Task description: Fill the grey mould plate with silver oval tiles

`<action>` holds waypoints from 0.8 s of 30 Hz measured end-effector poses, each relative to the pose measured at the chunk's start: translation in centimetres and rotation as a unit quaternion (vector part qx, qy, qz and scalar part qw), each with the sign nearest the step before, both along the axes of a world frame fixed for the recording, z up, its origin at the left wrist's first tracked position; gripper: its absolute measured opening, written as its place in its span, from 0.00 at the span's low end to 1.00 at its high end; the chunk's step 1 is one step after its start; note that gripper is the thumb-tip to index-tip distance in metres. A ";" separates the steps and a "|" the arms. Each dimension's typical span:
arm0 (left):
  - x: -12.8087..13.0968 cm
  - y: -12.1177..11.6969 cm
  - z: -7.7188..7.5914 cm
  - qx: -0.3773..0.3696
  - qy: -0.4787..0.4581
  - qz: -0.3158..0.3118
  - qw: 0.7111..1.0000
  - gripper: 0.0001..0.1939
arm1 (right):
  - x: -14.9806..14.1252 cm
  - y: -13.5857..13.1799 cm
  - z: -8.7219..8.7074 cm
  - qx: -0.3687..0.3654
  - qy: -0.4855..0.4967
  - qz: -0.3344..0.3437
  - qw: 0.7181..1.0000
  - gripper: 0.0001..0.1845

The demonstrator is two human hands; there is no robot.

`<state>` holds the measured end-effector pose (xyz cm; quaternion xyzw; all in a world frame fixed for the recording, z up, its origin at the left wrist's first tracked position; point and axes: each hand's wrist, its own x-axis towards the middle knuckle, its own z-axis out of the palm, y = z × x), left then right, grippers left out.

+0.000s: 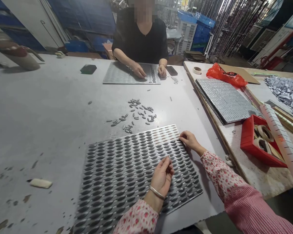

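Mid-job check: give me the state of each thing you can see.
Left hand: over the near panel, fingertips pinched; contents unclear
Right hand: fingertips at the panel's right edge
Near panel: flat, mostly filled; far-right patch unfilled
Loose pieces: scattered beyond it
Far panel: flat, before a co-worker
Stacked panels: piled flat
Red bag: crumpled
Red bin: open, holding tape rolls

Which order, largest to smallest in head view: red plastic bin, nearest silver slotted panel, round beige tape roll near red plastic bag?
1. Nearest silver slotted panel
2. Red plastic bin
3. Round beige tape roll
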<state>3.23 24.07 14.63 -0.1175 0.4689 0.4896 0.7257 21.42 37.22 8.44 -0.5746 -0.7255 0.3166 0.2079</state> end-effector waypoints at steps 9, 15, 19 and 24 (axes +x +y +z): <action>-0.2 0.9 0.9 -0.016 0.013 0.028 0.999 0.03 | 0.8 -0.7 0.2 0.009 0.002 -0.001 1.000 0.04; 0.1 1.7 0.5 -0.011 0.000 0.069 0.998 0.05 | -3.2 -3.3 2.6 -0.075 0.155 0.121 0.978 0.12; -0.6 1.9 -0.7 0.031 -0.012 0.090 0.995 0.05 | -6.4 -3.7 3.8 -0.158 0.266 0.190 0.932 0.14; -2.3 1.2 -2.1 0.034 0.009 0.076 0.997 0.09 | -8.1 -0.2 2.8 -0.071 0.126 0.213 0.966 0.09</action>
